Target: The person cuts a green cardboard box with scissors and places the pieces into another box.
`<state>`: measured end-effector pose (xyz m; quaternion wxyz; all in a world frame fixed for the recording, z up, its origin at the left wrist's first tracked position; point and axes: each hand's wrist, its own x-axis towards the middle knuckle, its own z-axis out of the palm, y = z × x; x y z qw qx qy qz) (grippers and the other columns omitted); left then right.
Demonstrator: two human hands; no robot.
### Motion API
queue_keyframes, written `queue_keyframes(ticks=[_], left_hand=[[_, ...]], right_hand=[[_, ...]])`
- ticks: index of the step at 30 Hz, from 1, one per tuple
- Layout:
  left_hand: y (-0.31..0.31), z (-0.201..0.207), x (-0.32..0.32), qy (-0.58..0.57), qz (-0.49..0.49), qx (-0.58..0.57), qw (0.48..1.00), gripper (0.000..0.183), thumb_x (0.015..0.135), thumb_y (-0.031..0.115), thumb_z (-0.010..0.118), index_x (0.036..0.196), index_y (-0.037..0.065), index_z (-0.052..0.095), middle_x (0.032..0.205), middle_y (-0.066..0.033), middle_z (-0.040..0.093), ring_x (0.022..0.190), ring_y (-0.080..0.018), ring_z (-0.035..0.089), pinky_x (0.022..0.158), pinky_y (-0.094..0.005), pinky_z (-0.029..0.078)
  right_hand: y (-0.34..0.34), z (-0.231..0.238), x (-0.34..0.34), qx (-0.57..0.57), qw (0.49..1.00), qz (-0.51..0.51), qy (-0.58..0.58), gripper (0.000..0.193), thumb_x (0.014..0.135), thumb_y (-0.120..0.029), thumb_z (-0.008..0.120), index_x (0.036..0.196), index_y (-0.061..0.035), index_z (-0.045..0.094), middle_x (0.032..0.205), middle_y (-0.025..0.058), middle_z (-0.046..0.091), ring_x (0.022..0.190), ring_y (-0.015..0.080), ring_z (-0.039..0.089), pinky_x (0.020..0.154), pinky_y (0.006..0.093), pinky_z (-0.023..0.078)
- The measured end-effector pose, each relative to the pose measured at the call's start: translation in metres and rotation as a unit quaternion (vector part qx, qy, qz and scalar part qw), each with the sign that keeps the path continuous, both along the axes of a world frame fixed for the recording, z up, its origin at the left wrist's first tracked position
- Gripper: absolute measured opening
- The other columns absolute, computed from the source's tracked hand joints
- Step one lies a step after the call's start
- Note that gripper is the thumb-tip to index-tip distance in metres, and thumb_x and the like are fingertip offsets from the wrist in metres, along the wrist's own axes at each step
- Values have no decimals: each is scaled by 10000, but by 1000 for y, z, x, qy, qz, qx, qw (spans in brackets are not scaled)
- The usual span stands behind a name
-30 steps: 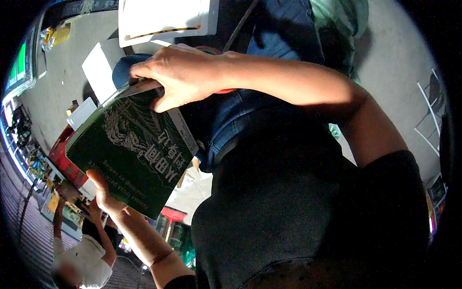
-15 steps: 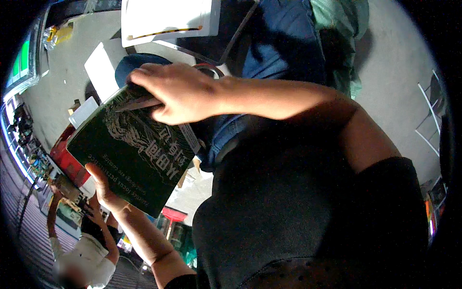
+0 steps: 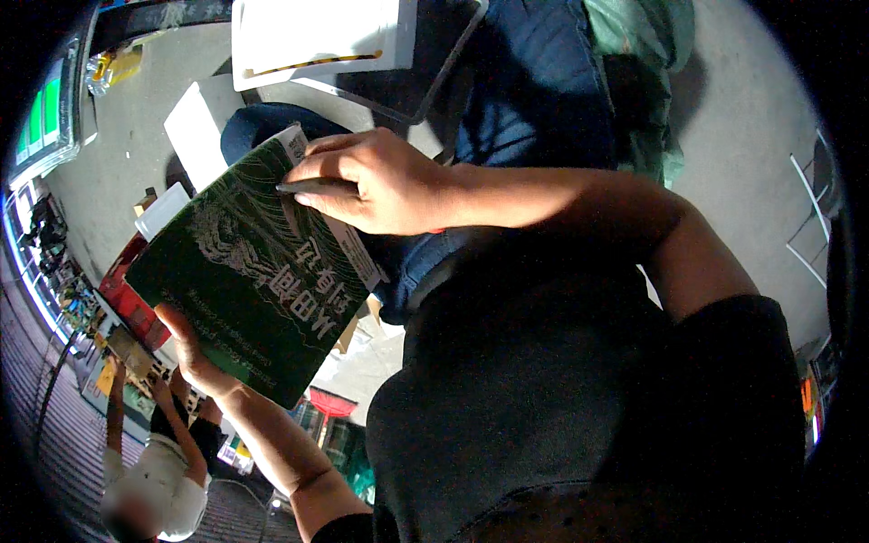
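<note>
A dark green paperback book (image 3: 244, 271) with a pale line drawing and a white spine strip is held up in front of my black shirt. My left hand (image 3: 192, 355) grips its lower edge from beneath, thumb on the cover. My right hand (image 3: 385, 181) rests on the book's upper corner, its fingers closed around a thin dark pen (image 3: 312, 187) that lies across the cover. Blue jeans (image 3: 534, 109) show behind the book.
White flat boxes (image 3: 317, 36) and a white panel (image 3: 195, 127) lie on the grey concrete floor. Green cloth (image 3: 643, 45) is at the upper right. A red object (image 3: 131, 299) sits behind the book. Another person in a white top (image 3: 154, 471) raises their arms at lower left.
My right hand has slid down and to the right along the book's upper edge, and the pen now shows on the cover. The book has shifted slightly with it.
</note>
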<state>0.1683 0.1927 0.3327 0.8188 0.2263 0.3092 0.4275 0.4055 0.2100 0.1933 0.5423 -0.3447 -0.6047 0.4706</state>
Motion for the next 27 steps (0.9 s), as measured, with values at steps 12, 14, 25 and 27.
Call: queue_keyframes(ticks=[12,14,25,27], left_hand=[[-2,1,18,178,154,-4,972,538,968,379,320,1330,-17,360,1352,-114,402,1195,-244,424,1041,-382,290],[-2,3,22,404,268,-18,874,564,957,432,335,1332,12,365,1298,-121,454,1132,-237,475,989,-373,357],[5,7,56,450,349,-33,821,576,964,439,286,1363,26,325,1361,-133,389,1189,-259,426,1035,-384,300],[-7,2,12,509,281,29,813,580,963,446,285,1363,29,326,1365,-132,384,1188,-261,423,1037,-385,296]], right_hand=[[-30,17,-7,-17,999,4,-40,442,796,-98,634,1206,-8,495,911,83,602,673,173,625,564,271,535],[-23,16,-10,-50,997,50,-26,459,833,-109,611,1253,-6,457,907,72,600,737,132,622,605,245,520],[-6,2,-29,-218,939,108,243,213,854,-114,612,1020,-8,533,701,-20,487,575,54,445,520,249,378],[2,8,-21,-175,969,95,149,205,830,-111,631,969,-6,524,704,14,495,594,79,472,544,279,389]])
